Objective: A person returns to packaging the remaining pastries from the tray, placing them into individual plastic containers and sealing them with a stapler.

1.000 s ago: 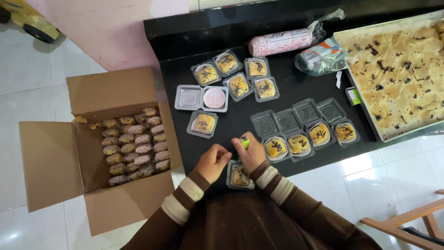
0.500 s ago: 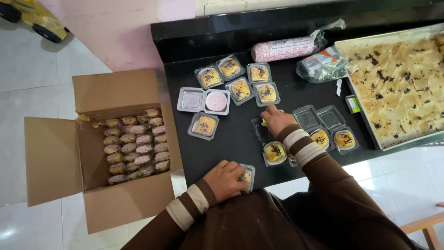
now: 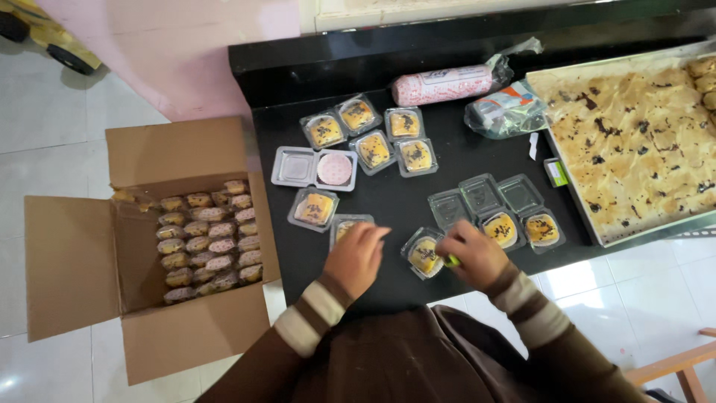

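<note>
Low in the frame's centre, the left hand point(image 3: 358, 254) lies loosely open over a clear pastry tub point(image 3: 344, 224); the right hand point(image 3: 473, 254) pinches another filled tub point(image 3: 424, 254). At left, a cardboard box point(image 3: 74, 261) holds stacked packs; a baking tray point(image 3: 589, 216) sits right.

There are two hands point(image 3: 358, 254), one open cardboard box point(image 3: 71, 261), one big baking tray point(image 3: 597, 224), one pink roll point(image 3: 440, 84), and about ten little clear packs with a cake point(image 3: 373, 149) inside
</note>
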